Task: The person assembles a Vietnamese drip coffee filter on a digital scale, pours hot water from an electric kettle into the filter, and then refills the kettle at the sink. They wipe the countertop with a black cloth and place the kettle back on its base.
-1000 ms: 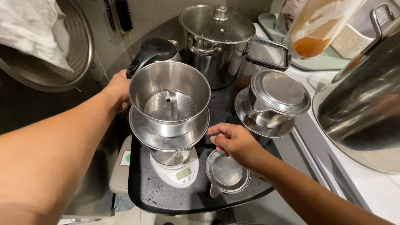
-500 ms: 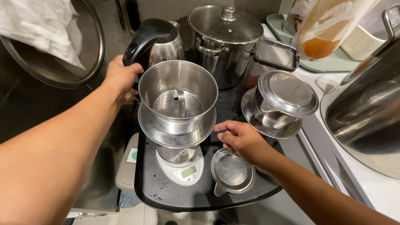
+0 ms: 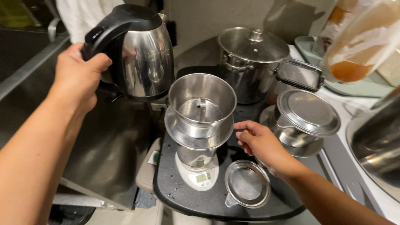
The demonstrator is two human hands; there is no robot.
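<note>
My left hand [image 3: 77,73] grips the black handle of a steel electric kettle [image 3: 143,54], which is lifted up at the upper left. An open steel drip coffee filter [image 3: 202,106] with a press disc inside sits on a steel cup, which stands on a small white scale [image 3: 199,177]. My right hand [image 3: 260,143] hovers just right of the filter's rim, fingers loosely curled, holding nothing. The filter's loose lid [image 3: 248,183] lies on the black tray [image 3: 183,196] below that hand.
A second lidded steel filter [image 3: 306,118] stands to the right. A lidded steel pot [image 3: 252,62] sits behind. A large steel pot [image 3: 377,141] is at the far right, and a bag of orange liquid [image 3: 360,39] at the upper right.
My left hand closed on the kettle's handle and lifted the kettle up and toward the left. My right hand stayed beside the filter.
</note>
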